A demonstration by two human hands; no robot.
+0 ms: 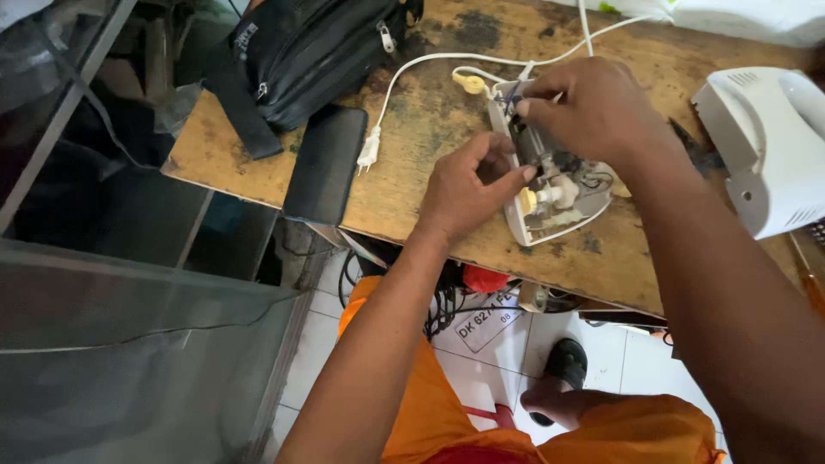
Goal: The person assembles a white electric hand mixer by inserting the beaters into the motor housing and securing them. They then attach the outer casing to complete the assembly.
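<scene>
An opened white appliance housing (550, 215) lies on the worn wooden table (412, 163), its motor, gears and wires exposed. My left hand (468, 185) rests against the housing's left side, fingertips touching the inner parts near the middle. My right hand (589, 107) reaches over the housing's far end and pinches thin wires there. A white power cord (430, 62) runs from the housing across the table to a two-pin plug (369, 153). A yellow plastic part (471, 83) lies by the cord.
A black bag (318, 51) with a strap sits at the back left, a black flat pad (326, 163) beside it. A white appliance cover (769, 146) lies at the right. A glass cabinet (129, 344) stands left; orange-clad legs, a sandal and tiled floor below.
</scene>
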